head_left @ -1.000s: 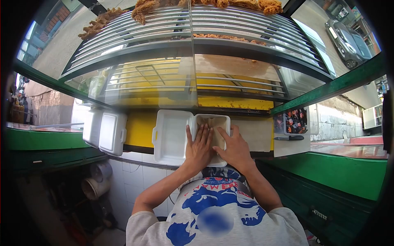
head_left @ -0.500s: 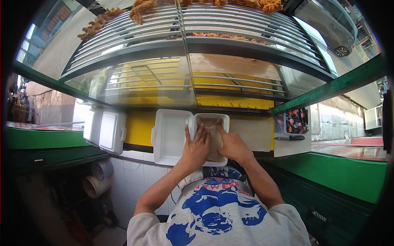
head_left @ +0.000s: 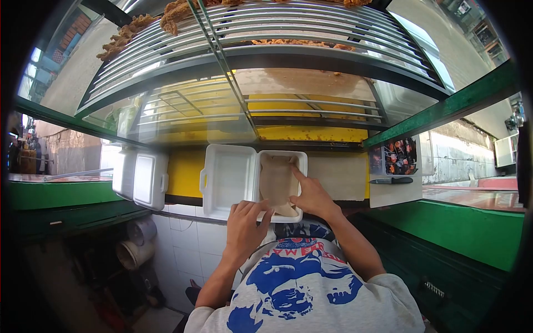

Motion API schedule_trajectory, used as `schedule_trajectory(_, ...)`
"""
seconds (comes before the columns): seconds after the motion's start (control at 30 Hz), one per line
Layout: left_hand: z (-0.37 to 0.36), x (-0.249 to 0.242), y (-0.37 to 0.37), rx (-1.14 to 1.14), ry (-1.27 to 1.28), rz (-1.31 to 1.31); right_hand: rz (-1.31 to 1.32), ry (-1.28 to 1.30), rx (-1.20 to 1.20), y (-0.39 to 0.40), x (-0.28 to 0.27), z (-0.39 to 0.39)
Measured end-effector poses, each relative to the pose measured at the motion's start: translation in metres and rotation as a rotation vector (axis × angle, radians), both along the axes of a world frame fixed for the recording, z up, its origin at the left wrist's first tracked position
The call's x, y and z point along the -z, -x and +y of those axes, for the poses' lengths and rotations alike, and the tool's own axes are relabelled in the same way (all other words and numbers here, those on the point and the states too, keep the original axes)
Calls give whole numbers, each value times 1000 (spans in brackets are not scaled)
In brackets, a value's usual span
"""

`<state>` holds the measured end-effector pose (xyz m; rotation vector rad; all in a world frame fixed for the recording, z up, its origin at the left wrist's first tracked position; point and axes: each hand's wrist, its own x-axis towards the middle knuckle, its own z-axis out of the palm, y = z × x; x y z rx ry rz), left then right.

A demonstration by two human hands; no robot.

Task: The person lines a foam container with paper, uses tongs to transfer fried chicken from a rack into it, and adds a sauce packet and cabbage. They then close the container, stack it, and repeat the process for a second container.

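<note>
A white foam takeaway box lies open on the counter in front of me, lid part to the left. Its right half is lined with brown paper, pressed down into the hollow with creased corners. My left hand rests at the near edge of the box, around the hinge, fingers bent and thumb apart, holding nothing. At the box's right wall my right hand has its index finger stretched along the paper and its thumb spread near the front; the other fingers are folded.
Closed foam boxes stand at the left. A knife lies on the right beside a tray of small packets. Brown paper sheets lie right of the box. Ahead, a glass case has a metal rack with fried chicken.
My left hand has moved from the paper toward me, to the near edge of the box. The paper now shows more fully. My right hand stays at the right wall.
</note>
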<state>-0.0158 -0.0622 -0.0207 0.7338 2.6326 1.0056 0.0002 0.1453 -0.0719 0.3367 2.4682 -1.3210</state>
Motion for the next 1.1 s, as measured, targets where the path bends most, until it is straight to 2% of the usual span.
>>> schedule_trajectory(0.07,-27,-16,-17,-138,169,-322,16,38,7,0,0,0)
schedule_trajectory(0.1,-35,-14,-22,-137,168,-322,16,37,7,0,0,0)
schedule_trajectory(0.17,-48,2,-33,-329,46,-755,-14,36,-1,2,-1,-4)
schedule_trajectory(0.2,-54,25,-43,-356,-132,-796,-12,37,-4,1,3,-7)
schedule_trajectory(0.23,-52,40,-48,-359,-134,-793,58,96,-19,-2,11,-11)
schedule_trajectory(0.3,-44,56,-57,-480,-552,-655,127,155,-36,-5,11,-20)
schedule_trajectory(0.33,-45,56,-56,-495,-660,-745,74,150,-76,-5,1,-26)
schedule_trajectory(0.37,-43,56,-54,-495,-664,-747,21,143,-116,-5,-7,-33)
schedule_trajectory(0.47,-29,56,-50,-865,-630,-772,50,124,-150,-5,-17,-45)
schedule_trajectory(0.5,-29,58,-49,-861,-634,-775,54,96,-159,-6,-19,-46)
schedule_trajectory(0.57,-30,63,-49,-991,-741,-763,104,79,-167,-7,-10,-45)
schedule_trajectory(0.67,-33,65,-48,-1036,-735,-768,163,82,-191,-5,-15,-45)
schedule_trajectory(0.77,-38,59,-42,-1017,-761,-764,37,-30,-258,5,-39,-41)
schedule_trajectory(0.83,-50,68,-41,-1047,-780,-750,113,69,-6,13,-42,-30)
schedule_trajectory(0.9,-56,70,-38,-1071,-803,-733,521,-247,13,30,-20,-2)
schedule_trajectory(0.97,-59,65,-34,-1085,-896,-723,543,-509,19,54,-13,27)
schedule_trajectory(1.0,-60,62,-31,-1079,-895,-725,543,-512,25,65,-14,36)
schedule_trajectory(1.07,-62,56,-27,-1073,-890,-758,500,-762,-5,84,-16,48)
schedule_trajectory(1.1,-64,56,-26,-1069,-888,-758,499,-762,0,92,-12,52)
